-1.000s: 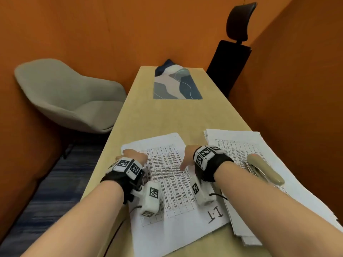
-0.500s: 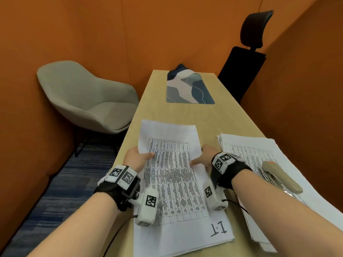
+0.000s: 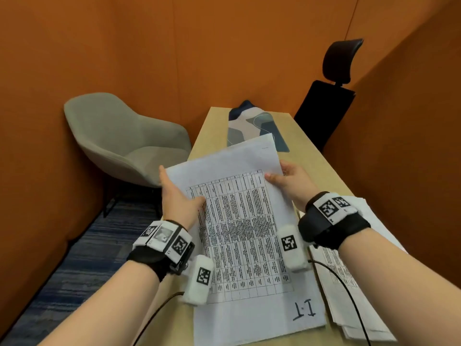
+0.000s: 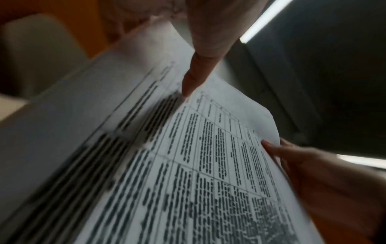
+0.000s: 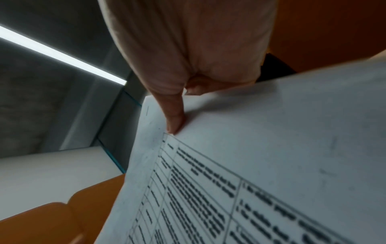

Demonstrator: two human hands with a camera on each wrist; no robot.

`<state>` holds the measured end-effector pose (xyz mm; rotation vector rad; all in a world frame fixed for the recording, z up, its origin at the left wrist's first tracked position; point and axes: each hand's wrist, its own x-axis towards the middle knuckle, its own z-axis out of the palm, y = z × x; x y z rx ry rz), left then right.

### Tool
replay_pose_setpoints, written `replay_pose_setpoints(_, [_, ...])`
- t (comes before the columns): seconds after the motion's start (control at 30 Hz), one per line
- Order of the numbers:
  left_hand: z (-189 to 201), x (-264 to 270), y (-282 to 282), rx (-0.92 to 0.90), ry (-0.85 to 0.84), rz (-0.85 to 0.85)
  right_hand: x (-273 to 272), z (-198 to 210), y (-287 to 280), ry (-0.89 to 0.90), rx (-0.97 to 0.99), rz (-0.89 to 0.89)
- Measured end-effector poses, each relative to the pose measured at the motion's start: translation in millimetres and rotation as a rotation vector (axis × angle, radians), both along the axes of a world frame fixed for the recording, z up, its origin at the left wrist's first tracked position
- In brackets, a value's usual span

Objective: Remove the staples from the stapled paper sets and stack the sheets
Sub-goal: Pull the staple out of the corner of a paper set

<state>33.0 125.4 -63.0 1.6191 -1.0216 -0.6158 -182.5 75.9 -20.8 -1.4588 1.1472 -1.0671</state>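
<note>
Head view, item one: paper set (image 3: 239, 221), printed with a table of small text, held above the wooden table (image 3: 306, 156) with its far end tilted up and its near end low by the table edge. Long axis runs away from the person, far end swung slightly right. Handwritten mark "I.T" on the near margin, seen upside down; the table text is too small to read.

Item two: left hand (image 3: 178, 198), at the left long edge of the set, thumb laid on the printed face, fingers behind the sheets; a pinch on the paper.

Item three: right hand (image 3: 290, 181), at the right long edge nearer the far end, thumb on top and fingers beneath; likewise clamped on the set. Right wrist view shows a faint short dash near the far corner, possibly the staple; cannot tell for certain.

Item four: second pile of printed sheets (image 3: 359, 283) flat on the table to the right, under the right forearm.

Judgement: the far right corner lies just beyond the right thumb, so the right hand is nearer for working that corner while the left steadies the set.

Also present: patterned mat (image 3: 252, 126), grey chair (image 3: 119, 141), black chair (image 3: 326, 106)
</note>
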Motion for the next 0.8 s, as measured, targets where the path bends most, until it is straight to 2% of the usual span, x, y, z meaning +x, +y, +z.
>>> replay_pose_setpoints(0.13, [35, -16, 8, -0.065, -0.541, 0.024, 4, 14, 15, -0.006, -0.044, 0.060])
replay_pose_setpoints(0.23, [51, -25, 4, -0.160, -0.734, -0.091, 9, 18, 24, 0.052, -0.092, 0.115])
replay_pose_setpoints(0.3, [60, -30, 2, -0.204, -0.709, -0.199, 13, 20, 29, 0.073, -0.121, 0.152])
replay_pose_setpoints(0.43, [74, -31, 2, -0.396, -0.423, -0.280, 15, 20, 33, 0.082, -0.159, 0.206])
replay_pose_setpoints(0.67, [81, -25, 7, -0.410, -0.261, -0.399, 10, 17, 39, 0.103, -0.106, 0.249])
replay_pose_setpoints(0.73, [83, -20, 7, -0.413, -0.218, -0.365, 3, 11, 40, 0.249, -0.046, 0.269])
replay_pose_setpoints(0.8, [85, -9, 5, -0.437, -0.138, -0.292, -7, 4, 42, 0.517, 0.051, 0.292])
